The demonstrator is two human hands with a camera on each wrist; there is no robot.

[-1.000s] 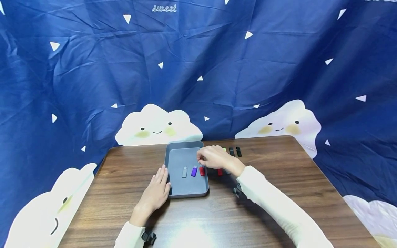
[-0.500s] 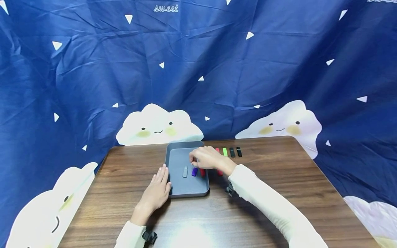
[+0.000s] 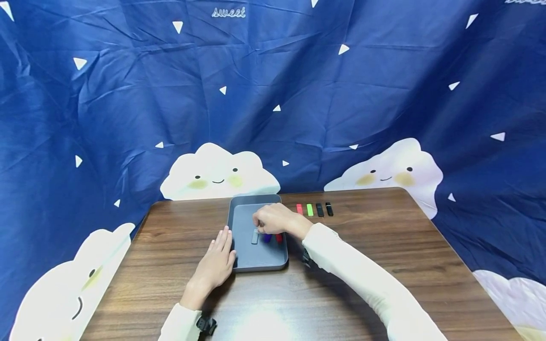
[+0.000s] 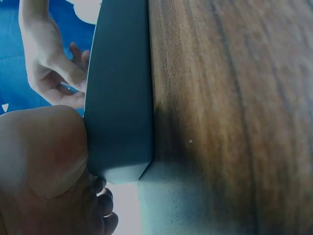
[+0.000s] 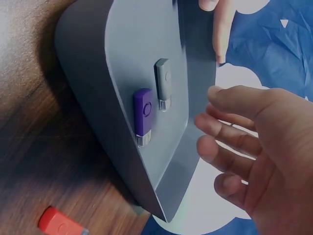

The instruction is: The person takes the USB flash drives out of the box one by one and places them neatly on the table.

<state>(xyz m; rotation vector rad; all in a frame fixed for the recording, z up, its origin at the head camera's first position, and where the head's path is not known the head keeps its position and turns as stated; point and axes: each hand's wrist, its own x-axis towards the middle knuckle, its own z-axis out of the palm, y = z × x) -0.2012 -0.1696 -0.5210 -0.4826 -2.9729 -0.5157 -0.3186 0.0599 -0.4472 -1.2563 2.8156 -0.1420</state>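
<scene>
A grey tray (image 3: 256, 260) holds a grey USB stick (image 3: 254, 237), a purple USB stick (image 3: 267, 238) and a red USB stick (image 3: 279, 238). My right hand (image 3: 275, 219) hovers over the tray beside the grey stick. In the right wrist view its fingers (image 5: 210, 149) are loosely bent, thumb and fingertips apart, with nothing visible between them. That view shows the purple stick (image 5: 143, 112) and the grey stick (image 5: 164, 81); the tray wall hides the red one. My left hand (image 3: 215, 263) rests along the tray's left edge, fingers straight; in the left wrist view it touches the tray wall (image 4: 120, 93).
Right of the tray, a pink stick (image 3: 299, 209), a green stick (image 3: 309, 210) and two black sticks (image 3: 320, 210) lie in a row on the wooden table (image 3: 362, 227). Another red USB stick (image 5: 61, 223) lies on the table below my right arm. A blue cloth hangs behind.
My right hand has moved left over the tray, from its right edge to above the grey stick, uncovering the pink and green sticks. The left hand has stayed put.
</scene>
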